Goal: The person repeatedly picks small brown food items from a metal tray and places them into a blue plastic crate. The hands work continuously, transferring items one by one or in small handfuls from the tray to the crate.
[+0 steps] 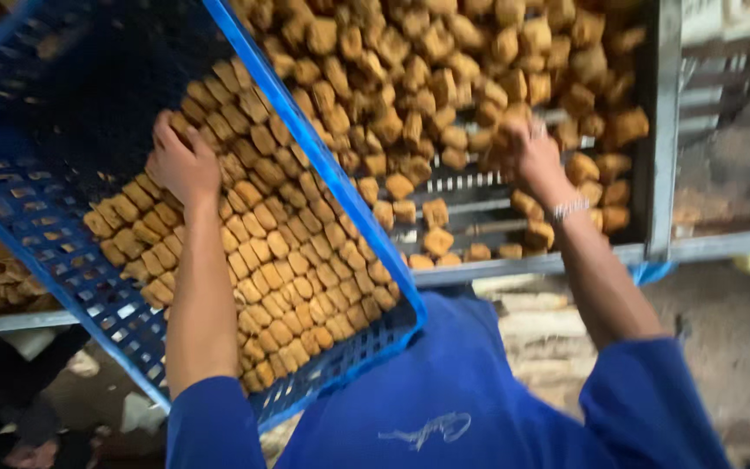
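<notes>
Head view looks down on a blue slatted crate, tilted steeply and propped against the blue-sleeved body at six o'clock, packed with neat rows of brown fried cubes. Left hand lies inside the crate toward nine o'clock, fingers curled and pressing down on the top rows, touching the cubes. Over at two o'clock, the right hand, a thin bracelet on its wrist, reaches into a loose heap of the same cubes spread on a metal slatted rack; motion blur hides the fingers, so I cannot tell whether they pinch anything. A grey metal frame edges the rack at three o'clock
</notes>
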